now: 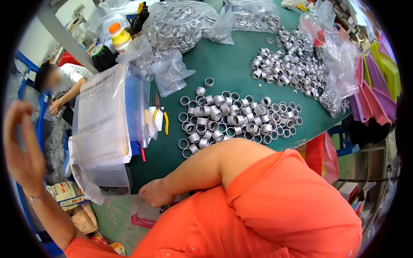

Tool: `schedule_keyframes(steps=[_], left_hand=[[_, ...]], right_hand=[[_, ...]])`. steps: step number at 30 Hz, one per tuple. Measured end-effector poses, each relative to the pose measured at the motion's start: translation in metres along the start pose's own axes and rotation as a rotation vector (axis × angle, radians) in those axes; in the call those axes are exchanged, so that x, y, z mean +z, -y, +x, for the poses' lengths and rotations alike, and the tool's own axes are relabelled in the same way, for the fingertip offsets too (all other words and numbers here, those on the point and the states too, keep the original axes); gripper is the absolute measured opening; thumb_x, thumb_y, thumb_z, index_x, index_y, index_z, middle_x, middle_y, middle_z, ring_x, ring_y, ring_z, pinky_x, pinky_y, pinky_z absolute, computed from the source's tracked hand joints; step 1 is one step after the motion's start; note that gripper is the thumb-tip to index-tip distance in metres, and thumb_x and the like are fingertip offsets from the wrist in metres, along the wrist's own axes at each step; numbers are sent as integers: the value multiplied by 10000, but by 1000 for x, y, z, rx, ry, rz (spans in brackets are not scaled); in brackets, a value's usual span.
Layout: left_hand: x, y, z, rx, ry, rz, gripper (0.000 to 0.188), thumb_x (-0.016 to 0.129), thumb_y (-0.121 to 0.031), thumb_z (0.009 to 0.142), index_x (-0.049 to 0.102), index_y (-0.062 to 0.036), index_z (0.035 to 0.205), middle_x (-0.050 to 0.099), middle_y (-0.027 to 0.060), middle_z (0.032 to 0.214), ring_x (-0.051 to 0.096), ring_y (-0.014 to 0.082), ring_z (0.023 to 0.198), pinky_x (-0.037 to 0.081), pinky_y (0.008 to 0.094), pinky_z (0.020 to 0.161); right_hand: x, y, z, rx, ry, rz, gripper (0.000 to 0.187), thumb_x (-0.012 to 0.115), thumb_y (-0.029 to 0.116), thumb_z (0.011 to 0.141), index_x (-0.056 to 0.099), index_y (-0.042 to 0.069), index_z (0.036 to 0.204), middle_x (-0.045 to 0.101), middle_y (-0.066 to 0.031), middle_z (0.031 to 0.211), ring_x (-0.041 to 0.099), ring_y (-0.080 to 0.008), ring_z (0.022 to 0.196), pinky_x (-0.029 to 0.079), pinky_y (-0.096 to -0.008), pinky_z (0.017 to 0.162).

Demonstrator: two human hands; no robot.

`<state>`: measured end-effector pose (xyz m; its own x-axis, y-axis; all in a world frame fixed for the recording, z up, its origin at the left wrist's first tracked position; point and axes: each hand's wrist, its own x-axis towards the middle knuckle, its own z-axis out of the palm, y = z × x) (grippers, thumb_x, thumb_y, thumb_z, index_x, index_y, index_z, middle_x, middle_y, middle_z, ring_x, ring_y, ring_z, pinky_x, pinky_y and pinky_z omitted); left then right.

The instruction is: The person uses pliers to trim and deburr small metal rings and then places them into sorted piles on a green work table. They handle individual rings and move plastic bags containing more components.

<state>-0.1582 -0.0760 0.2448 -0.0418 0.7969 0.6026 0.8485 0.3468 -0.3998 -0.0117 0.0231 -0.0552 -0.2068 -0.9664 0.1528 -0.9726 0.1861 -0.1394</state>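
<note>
My left hand (26, 150) is raised at the far left, away from the table, with its fingers apart and nothing in them. A thin band circles its wrist. My right arm reaches across my body, and my right hand (157, 193) is at the table's near edge with its fingers curled in. What they hold, if anything, is hidden. Just below this hand is a clear plastic bag (141, 210) with a pink edge. A wide heap of short silver metal rings (236, 118) lies on the green table (223, 56) beyond my right arm.
More rings (297, 69) lie at the right, beside clear bags. Filled bags (178, 28) stand at the back. Yellow-handled pliers (166, 122) lie by plastic-covered paper sheets (103, 116) on the left. A person (71, 81) sits beyond them. Colourful plastic bins (378, 81) stand far right.
</note>
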Motion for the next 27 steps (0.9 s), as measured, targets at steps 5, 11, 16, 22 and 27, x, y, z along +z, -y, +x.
schedule_keyframes(steps=[5,11,16,22,27], left_hand=[[-18,-100,26,284,310,-354,398,654,31,719,554,8,1103,616,170,1015,590,325,881,462,388,767],[12,-146,2,114,460,-559,326,702,-41,693,601,-23,1003,636,124,910,604,312,806,468,396,726],[54,-210,19,126,287,-1147,330,747,-17,651,633,-48,958,630,86,743,613,249,640,483,359,596],[60,-283,88,595,372,-2099,365,642,-82,803,575,3,1152,588,95,781,583,210,646,453,309,558],[57,-323,119,673,269,-2538,389,627,-58,797,554,3,1174,585,89,802,579,201,656,457,300,574]], right_hand=[[-43,42,-72,99,-448,298,160,595,204,771,630,49,791,613,-74,844,583,-275,890,487,-383,746],[-101,116,-214,930,-881,236,272,612,-30,668,636,48,927,632,-105,962,603,-298,901,492,-386,789],[-104,155,-336,1627,-1074,-181,167,563,-47,757,632,15,896,627,-133,864,625,-265,787,502,-345,698],[-106,130,-416,1893,-778,-377,156,566,57,782,634,46,922,603,-133,865,600,-308,829,488,-392,740],[-106,87,-426,1959,-504,-365,176,578,187,825,627,55,931,611,-140,938,605,-329,895,500,-430,751]])
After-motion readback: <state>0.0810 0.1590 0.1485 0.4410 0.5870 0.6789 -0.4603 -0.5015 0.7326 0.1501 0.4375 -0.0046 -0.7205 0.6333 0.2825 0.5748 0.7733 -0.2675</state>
